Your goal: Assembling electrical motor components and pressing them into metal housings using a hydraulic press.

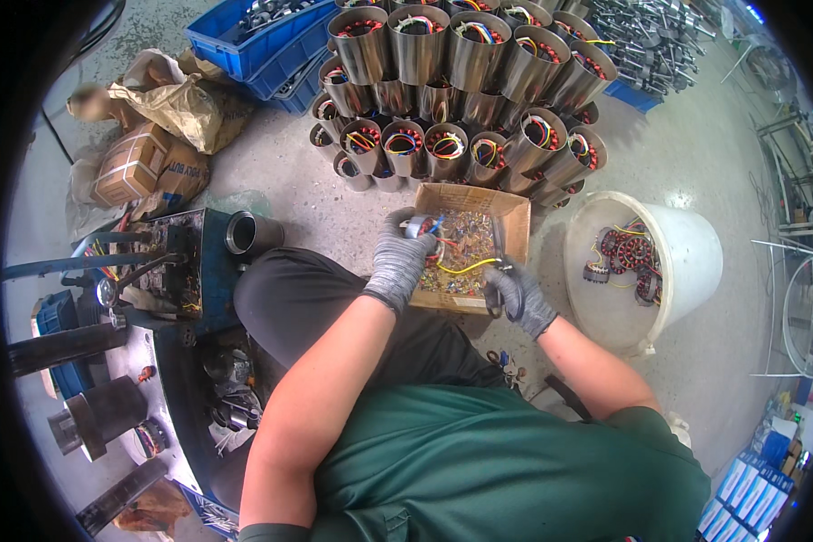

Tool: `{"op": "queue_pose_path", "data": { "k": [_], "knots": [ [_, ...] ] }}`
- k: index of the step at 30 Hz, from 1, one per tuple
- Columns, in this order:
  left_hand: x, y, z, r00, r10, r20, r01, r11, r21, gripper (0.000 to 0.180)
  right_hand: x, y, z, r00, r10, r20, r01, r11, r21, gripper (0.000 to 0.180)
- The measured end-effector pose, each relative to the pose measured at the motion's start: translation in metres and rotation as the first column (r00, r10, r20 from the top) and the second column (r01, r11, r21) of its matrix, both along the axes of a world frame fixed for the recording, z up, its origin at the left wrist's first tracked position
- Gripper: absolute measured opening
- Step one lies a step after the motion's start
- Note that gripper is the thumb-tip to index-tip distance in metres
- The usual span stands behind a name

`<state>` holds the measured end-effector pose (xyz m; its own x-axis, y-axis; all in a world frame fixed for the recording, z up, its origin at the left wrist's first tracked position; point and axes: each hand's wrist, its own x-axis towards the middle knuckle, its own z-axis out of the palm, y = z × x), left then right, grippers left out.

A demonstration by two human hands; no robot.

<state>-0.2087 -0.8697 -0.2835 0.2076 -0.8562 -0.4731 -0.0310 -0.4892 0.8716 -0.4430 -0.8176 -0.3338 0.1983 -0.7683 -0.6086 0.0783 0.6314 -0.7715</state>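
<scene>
My left hand (pixel 399 257), in a grey knit glove, is closed round a small motor stator (pixel 419 227) with blue, red and yellow wires. My gloved right hand (pixel 526 303) grips black-handled scissors (pixel 516 311), their blades mostly hidden. A yellow wire (pixel 465 268) runs from the stator side across to the fingers and scissors of my right hand. Both hands are above an open cardboard box (pixel 513 217) with many coloured wire scraps (pixel 465 233) in it.
Stacked metal cylinders (pixel 447 149) holding wired stators stand beyond the box. A white bucket (pixel 696 262) of stators lies tipped at the right. At left are a blue machine (pixel 215 271), a loose metal cylinder (pixel 253 233) and a carton (pixel 131 167). Blue crates (pixel 262 68) sit behind.
</scene>
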Motion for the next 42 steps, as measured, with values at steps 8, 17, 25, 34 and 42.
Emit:
{"op": "queue_pose_path", "data": {
  "k": [8, 17, 25, 34, 42],
  "knots": [
    [0.01, -0.003, -0.003, 0.981, 0.194, 0.013, -0.193, 0.98, -0.054, 0.063, -0.018, 0.019, -0.042, 0.988, -0.015, -0.153, -0.025, 0.966, -0.257, 0.05],
    [0.008, 0.004, -0.004, 0.983, 0.066, 0.172, -0.052, 0.995, -0.083, 0.061, -0.011, -0.006, -0.023, 0.982, 0.176, 0.074, -0.18, 0.983, 0.047, 0.027],
    [0.004, 0.004, -0.025, 0.996, 0.088, -0.008, -0.088, 0.971, -0.224, 0.061, -0.021, 0.002, -0.047, 0.986, 0.096, -0.134, -0.115, 0.984, -0.139, 0.032],
    [0.005, 0.018, 0.066, 0.964, -0.093, -0.249, -0.062, 0.831, -0.553, 0.067, -0.252, -0.001, -0.249, 0.053, -0.449, -0.892, -0.114, 0.885, -0.452, 0.03],
    [0.132, 0.077, 0.182, 0.953, 0.255, -0.161, -0.288, 0.61, -0.738, 0.065, -0.116, -0.091, -0.214, 0.162, 0.16, -0.974, -0.317, 0.943, 0.102, 0.037]
  ]
}}
